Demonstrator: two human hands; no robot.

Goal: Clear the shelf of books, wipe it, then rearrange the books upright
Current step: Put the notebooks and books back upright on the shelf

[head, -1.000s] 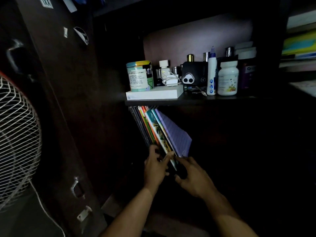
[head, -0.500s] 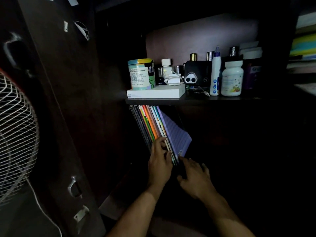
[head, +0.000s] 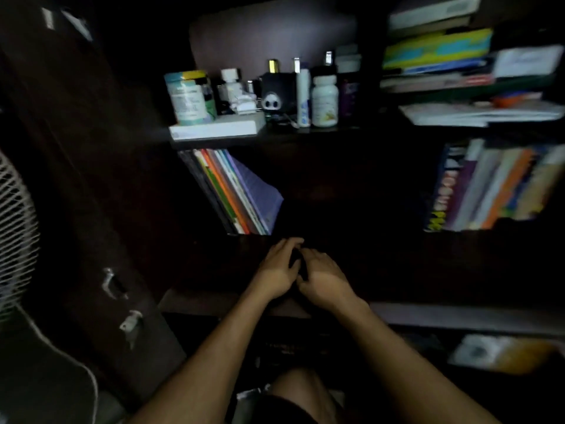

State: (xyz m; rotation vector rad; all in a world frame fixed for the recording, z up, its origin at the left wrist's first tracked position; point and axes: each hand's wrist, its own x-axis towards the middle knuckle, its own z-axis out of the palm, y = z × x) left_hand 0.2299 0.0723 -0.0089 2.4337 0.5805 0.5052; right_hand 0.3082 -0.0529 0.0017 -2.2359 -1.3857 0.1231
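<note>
A row of thin books point(head: 235, 194) leans left against the side wall of the dark lower shelf point(head: 220, 301), with a purple cover point(head: 260, 191) outermost on the right. My left hand point(head: 276, 269) and my right hand point(head: 325, 278) hover close together over the shelf floor, just in front of and below the books. Neither hand touches them. The fingers look relaxed and lightly curved. The gap between the hands is too dark to show anything held.
The shelf above carries a white box point(head: 215, 130), a tin point(head: 188, 97) and several bottles point(head: 324, 101). More books point(head: 489, 188) stand in the right compartment, with stacked ones point(head: 437, 53) above. A fan point(head: 15, 224) and a cabinet door point(head: 113, 283) stand to the left.
Both hands let go of the leaning books and drew back toward me. The books closed up into a tighter row. The view shifted, showing the right compartment.
</note>
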